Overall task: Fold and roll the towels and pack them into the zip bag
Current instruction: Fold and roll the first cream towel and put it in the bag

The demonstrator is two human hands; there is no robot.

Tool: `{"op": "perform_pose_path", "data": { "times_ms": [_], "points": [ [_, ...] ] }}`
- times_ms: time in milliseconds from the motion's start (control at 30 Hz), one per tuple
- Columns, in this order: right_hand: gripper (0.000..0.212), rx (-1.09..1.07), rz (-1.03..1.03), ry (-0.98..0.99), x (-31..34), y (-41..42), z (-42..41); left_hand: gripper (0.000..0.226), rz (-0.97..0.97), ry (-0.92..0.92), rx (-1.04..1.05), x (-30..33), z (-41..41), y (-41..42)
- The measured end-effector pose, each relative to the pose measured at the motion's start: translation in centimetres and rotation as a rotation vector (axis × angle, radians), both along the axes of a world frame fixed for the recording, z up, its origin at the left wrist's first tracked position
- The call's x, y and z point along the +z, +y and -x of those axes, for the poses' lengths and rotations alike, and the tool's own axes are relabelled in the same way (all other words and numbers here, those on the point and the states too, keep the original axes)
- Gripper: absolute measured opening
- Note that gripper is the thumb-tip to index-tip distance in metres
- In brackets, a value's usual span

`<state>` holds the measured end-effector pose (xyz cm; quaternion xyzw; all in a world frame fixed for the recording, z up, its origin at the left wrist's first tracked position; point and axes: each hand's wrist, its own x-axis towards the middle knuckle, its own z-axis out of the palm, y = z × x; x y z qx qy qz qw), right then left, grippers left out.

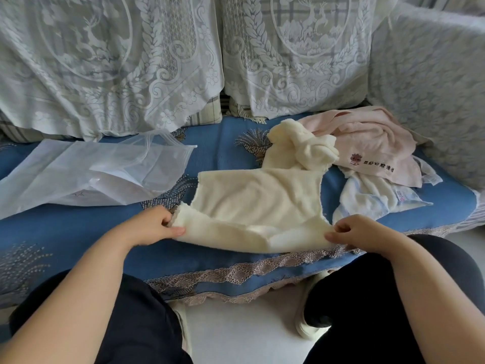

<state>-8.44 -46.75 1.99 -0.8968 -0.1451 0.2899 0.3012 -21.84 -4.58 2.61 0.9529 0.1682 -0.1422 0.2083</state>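
Head view: left hand (154, 227) and right hand (359, 232) pinching cream towel (257, 200), zip bag (86, 174) leftward.

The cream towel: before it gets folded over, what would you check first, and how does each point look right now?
1. Left hand pinches a near corner of the cream towel: ok.
2. Right hand pinches the other near corner: ok.
3. Towel spread flat: not ok, far end bunched.
4. Far end clear of pink towel: not ok, it touches.
5. Zip bag within reach: ok.
6. Bag mouth open: cannot tell.
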Motion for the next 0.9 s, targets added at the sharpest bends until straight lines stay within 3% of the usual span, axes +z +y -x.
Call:
{"op": "perform_pose_path", "data": {
  "times_ms": [100, 233, 333, 433, 567, 633, 733, 900],
  "points": [
    [0.032, -0.127, -0.224, -0.154, 1.3, 1.2, -1.2, 0.020, 0.294, -0.225, 0.147, 1.1, -0.6, -0.4],
    [0.033, -0.443, -0.535, -0.159, 0.9, 5.0, -4.9, 0.034, 0.385, -0.482, 0.413, 0.0, -4.6, -2.0],
    [0.026, -0.548, -0.316, -0.182, -2.2, 7.3, -7.0, 0.029, 0.299, -0.398, 0.505, -2.8, -7.4, -2.5],
    [0.034, -0.542, -0.157, -0.214, -4.3, 8.0, -7.3, 0.030, 0.034, -0.262, 0.439, -4.8, -8.9, -2.7],
    [0.030, -0.627, -0.160, -0.445, -4.1, 8.2, -7.4, 0.023, -0.236, -0.502, 0.356, -4.4, -9.9, -4.1],
    [0.032, -0.616, -0.090, -0.471, -4.2, 8.0, -7.9, 0.024, -0.223, -0.531, 0.363, -4.8, -10.7, -3.9],
    [0.031, -0.567, 0.066, -0.368, -5.1, 7.5, -8.6, 0.037, -0.144, -0.347, 0.442, -5.9, -11.7, -3.7],
    [0.070, -0.524, 0.224, -0.270, -5.6, 8.0, -8.4, 0.071, -0.066, -0.063, 0.475, -5.7, -11.9, -3.9]
  ]
}}
